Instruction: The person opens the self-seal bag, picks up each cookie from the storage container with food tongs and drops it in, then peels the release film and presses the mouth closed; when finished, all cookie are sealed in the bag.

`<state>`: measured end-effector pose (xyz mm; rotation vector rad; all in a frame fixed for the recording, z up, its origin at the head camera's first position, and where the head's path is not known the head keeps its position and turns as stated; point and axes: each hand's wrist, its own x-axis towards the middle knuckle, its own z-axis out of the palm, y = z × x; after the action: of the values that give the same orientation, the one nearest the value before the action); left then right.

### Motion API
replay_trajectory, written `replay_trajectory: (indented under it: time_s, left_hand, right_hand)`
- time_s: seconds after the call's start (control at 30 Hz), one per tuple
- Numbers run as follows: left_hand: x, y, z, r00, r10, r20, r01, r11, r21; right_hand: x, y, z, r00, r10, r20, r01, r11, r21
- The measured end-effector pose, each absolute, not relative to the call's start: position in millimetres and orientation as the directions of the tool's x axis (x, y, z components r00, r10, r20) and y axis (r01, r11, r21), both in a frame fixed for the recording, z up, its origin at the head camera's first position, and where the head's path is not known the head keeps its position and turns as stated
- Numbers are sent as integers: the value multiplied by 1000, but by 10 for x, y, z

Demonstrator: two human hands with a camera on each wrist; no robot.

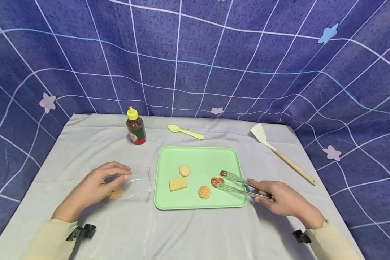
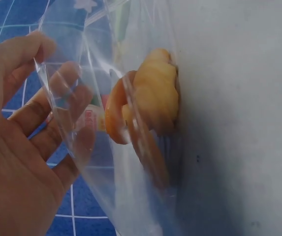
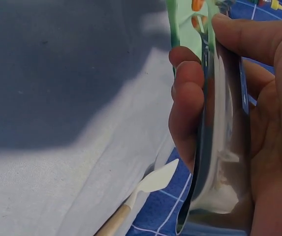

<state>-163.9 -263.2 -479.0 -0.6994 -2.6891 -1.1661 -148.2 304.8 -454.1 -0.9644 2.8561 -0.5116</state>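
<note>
My left hand holds a clear plastic bag at the left of the table, its fingers curved at the film. Inside lie several cookies, among them a pale ridged cookie and an orange-brown ring-like piece. With my right hand I grip metal tongs whose parted tips reach over the green tray. One tip overlaps the edge of a pretzel cookie; brown shows at the other. The tray also bears a round cookie, a rectangular biscuit and a swirl cookie.
Behind the bag stands a squeeze bottle with a yellow cap. A yellow spoon lies beyond the tray. To the right is a white spatula with a wooden handle. Patterned blue cloth hangs around the table.
</note>
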Motion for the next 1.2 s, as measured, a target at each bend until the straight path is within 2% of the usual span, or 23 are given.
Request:
replay_trajectory:
  time_s: [0.47,0.73,0.9,1.2]
  left_hand:
    - [-1649,-2646,-4780,-864,379,331,500,576,646]
    - [-1644,-2675,-4789,-887,363,284,455,592,665]
    - [-1643,-2688,-4789,-881,366,299,468,582,665]
    - [-1636,-2689,-4791,-862,374,342,504,568,650]
  right_hand:
    - [-1506,3008,-4555,-775,-628,68,-617,728,-300]
    - [-1519,2997,-4568,-777,-621,99,-614,714,-337]
    - [-1520,2996,-4541,-784,-612,103,-603,714,-356]
    - [-1521,2934,-4543,-747,-658,92,-646,687,-333]
